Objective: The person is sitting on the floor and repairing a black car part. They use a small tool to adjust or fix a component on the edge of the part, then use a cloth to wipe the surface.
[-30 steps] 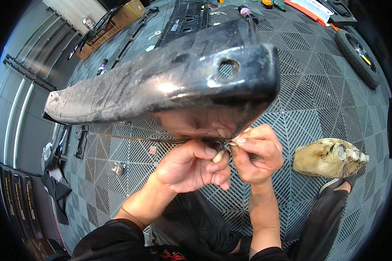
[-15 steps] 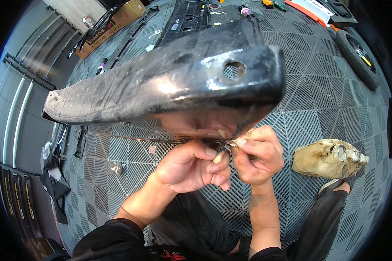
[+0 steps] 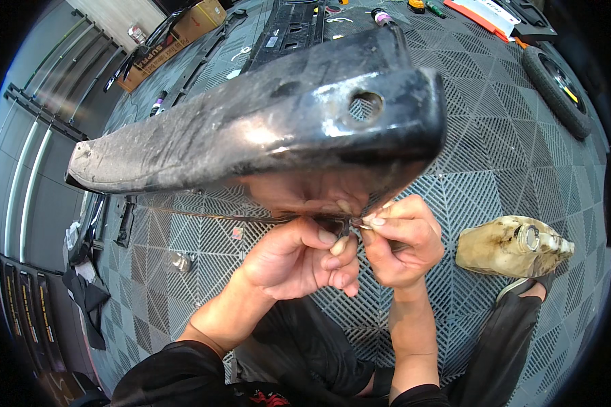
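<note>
Pinching a small metal fastener (image 3: 355, 222) at frame centre, the left hand (image 3: 299, 258) and right hand (image 3: 400, 241) closed fingertips beneath the black bumper panel (image 3: 265, 129); freeing it likely needed steady twisting.

The black bumper panel (image 3: 265, 129) fills the upper middle and covers the floor behind it, and its lower lip hides the fingertips of the left hand (image 3: 299, 261) and right hand (image 3: 400, 241) where they meet; whatever small part they pinch there is too small and shadowed to tell. The thin dark strip (image 3: 210, 216) running left from the hands vanishes under the panel's edge, so its attachment cannot be made out. The tyre (image 3: 557, 91) at upper right and the cardboard box (image 3: 176, 34) at upper left are cut by the fisheye rim, and the tools (image 3: 421, 7) along the top edge are too small to identify.
</note>
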{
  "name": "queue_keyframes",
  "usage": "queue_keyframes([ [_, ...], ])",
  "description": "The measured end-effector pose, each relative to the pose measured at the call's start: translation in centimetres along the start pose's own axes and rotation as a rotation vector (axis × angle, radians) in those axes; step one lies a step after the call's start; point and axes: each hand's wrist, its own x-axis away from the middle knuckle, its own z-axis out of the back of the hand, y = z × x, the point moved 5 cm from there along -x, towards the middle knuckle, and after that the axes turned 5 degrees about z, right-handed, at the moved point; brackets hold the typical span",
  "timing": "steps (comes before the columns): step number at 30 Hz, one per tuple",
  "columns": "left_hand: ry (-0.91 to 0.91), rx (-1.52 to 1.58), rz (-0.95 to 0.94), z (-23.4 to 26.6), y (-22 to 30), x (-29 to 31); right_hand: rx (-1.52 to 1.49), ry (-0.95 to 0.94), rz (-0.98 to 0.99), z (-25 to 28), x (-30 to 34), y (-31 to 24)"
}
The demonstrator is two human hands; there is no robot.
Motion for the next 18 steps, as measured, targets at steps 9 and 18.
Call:
queue_keyframes([
  [9, -0.043, -0.036, -0.030, 0.3, 0.4, 0.0, -0.042, 0.061, 0.002, -0.3, 0.5, 0.6],
  [18, 0.064, -0.067, -0.088, -0.6, 0.1, 0.6, -0.235, 0.326, -0.092, -1.2, 2.1, 1.5],
])
